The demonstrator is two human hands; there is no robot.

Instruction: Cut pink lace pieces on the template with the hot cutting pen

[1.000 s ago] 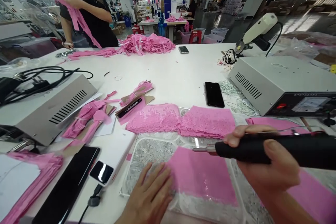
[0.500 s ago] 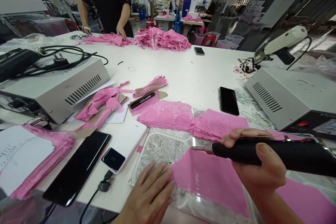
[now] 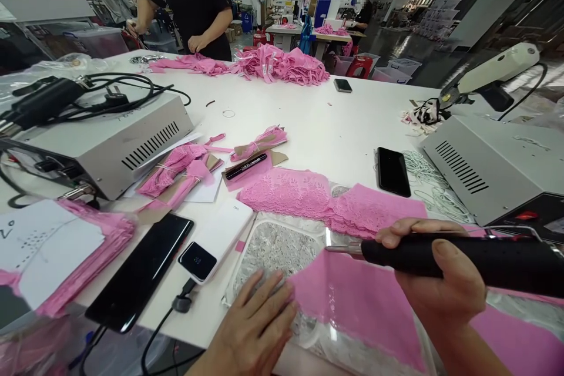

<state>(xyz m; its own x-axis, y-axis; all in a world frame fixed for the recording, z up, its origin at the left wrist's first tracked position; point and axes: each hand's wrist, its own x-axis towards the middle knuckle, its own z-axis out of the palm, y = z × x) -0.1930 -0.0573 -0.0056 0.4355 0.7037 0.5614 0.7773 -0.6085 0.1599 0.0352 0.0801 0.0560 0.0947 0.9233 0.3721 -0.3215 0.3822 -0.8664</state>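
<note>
My right hand is wrapped around a black handheld ultrasonic welder, which points left. Its metal tip is at the upper corner of a pink fabric piece; whether it touches cannot be made out. The fabric lies across a clear plastic template with a mottled grey surface showing through. Flat and with fingers stretched out, my left hand rests on the template at the fabric's left edge. Just behind lie stacked pink lace pieces and another lace stack.
Grey machine boxes stand left and right. A power bank, a black phone, a marker and another phone lie around the template. Across the table, a person stands by a pink garment pile.
The whole view has shifted a little, so things appear farther right. The person across the table has lifted both hands off the pink cloth. My hands keep the same pose.
</note>
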